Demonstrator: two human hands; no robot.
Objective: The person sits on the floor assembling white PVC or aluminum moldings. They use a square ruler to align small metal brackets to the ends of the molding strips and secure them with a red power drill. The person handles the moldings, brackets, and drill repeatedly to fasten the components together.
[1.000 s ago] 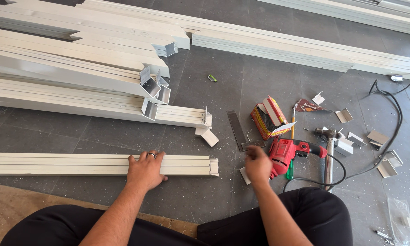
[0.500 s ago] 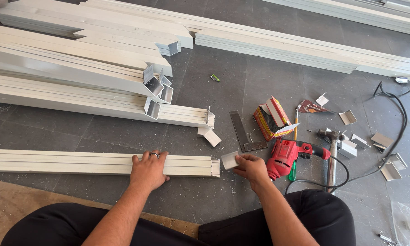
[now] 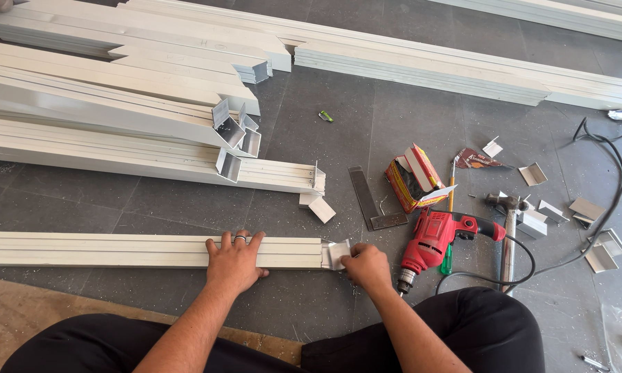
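A long white aluminium profile (image 3: 118, 249) lies across the grey floor in front of my knees. My left hand (image 3: 234, 261) rests flat on top of it near its right end, fingers spread, a ring on one finger. My right hand (image 3: 366, 266) pinches a small white metal corner bracket (image 3: 337, 253) and holds it against the open right end of that profile. A red electric drill (image 3: 435, 238) lies on the floor just right of my right hand.
Stacks of white profiles (image 3: 118, 103) fill the upper left and back. A steel try square (image 3: 370, 202), an open red-and-yellow box (image 3: 414, 178), a hammer (image 3: 508, 221), several loose brackets (image 3: 587, 207) and a black cable (image 3: 615, 179) lie to the right.
My right hand picked up the small bracket from the floor near the drill and carried it left to the profile's end. My left hand stayed on the profile.
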